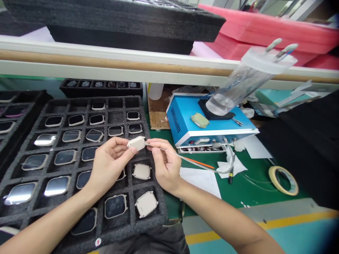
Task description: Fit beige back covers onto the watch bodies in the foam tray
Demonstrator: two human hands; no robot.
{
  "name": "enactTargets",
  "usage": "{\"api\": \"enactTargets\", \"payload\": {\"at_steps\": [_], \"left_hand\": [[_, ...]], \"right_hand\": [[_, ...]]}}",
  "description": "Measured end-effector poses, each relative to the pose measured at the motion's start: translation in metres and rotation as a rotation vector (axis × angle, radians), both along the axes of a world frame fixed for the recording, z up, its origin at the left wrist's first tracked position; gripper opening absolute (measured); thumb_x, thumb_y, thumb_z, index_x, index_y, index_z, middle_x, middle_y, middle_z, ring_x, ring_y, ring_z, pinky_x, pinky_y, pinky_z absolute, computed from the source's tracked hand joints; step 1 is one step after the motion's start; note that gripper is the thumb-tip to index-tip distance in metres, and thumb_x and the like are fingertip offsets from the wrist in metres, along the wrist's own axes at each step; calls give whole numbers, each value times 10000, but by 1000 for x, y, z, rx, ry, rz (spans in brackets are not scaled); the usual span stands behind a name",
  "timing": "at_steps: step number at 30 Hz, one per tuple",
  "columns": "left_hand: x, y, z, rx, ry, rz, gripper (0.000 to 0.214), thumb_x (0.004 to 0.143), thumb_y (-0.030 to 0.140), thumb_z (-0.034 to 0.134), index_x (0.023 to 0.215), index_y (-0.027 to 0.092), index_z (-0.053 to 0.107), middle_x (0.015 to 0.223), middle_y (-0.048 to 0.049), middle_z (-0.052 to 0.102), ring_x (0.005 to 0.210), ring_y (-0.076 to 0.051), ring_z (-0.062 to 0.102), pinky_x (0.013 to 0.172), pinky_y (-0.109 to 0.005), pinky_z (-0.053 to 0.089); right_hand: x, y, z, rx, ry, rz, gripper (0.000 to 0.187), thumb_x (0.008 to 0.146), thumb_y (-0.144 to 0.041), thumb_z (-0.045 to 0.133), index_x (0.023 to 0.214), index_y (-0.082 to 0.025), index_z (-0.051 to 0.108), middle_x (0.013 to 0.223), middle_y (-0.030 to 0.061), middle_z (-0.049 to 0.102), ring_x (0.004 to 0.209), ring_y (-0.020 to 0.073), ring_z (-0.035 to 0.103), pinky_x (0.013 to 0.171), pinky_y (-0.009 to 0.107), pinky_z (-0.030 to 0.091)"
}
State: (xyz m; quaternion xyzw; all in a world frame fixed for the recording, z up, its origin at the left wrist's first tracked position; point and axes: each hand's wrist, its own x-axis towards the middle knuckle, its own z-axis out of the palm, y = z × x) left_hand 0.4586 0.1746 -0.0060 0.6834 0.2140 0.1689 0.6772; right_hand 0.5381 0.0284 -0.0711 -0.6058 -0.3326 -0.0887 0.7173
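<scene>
My left hand (111,158) pinches a cream smartwatch case (136,143) at its edges, back face up, above the foam tray's right side. Closed fingers of my right hand (165,162) hold a thin clear tube (194,163) whose tip meets the right edge of the watch case. The exact contact at the tip is too small to make out. Below the hands, the dark foam tray (128,211) holds many smartwatches in its pockets, most with dark screens up. Two lie back up in the right column, among them a cream watch case (146,204).
A blue control box (182,121) stands at the back right, bearing a pale green watch case (200,120) and a tilted clear cylinder (233,88). Tape (283,180) and white paper (201,181) lie on the green mat. A shelf edge (119,67) crosses above.
</scene>
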Motion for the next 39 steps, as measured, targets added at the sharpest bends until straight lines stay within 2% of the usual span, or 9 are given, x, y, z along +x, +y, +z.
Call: {"api": "enactTargets", "payload": {"at_steps": [15,24,39], "left_hand": [[0,-3,0,-48,-5,16,335,714,324,916,882,152,683,828,-54,809,740,-161,749,737,-272,597],[1,-5,1,-76,-12,15,324,706,318,919,864,155,688,811,-49,815,735,-159,766,743,-255,609],[0,-6,3,-53,-2,18,346,683,336,926,852,165,677,824,-58,800,758,-180,756,750,-276,592]], "right_hand": [[-3,-1,-2,24,24,-19,200,1055,-198,541,1143,-248,713,1135,78,750,1084,218,735,914,426,655],[-5,-2,-1,15,13,-42,194,1051,-197,540,1122,-233,716,1106,76,754,1060,205,747,883,396,673],[-5,-2,-1,-4,26,-31,194,1051,-207,544,1119,-246,722,1123,78,747,1079,220,735,891,418,668]]}}
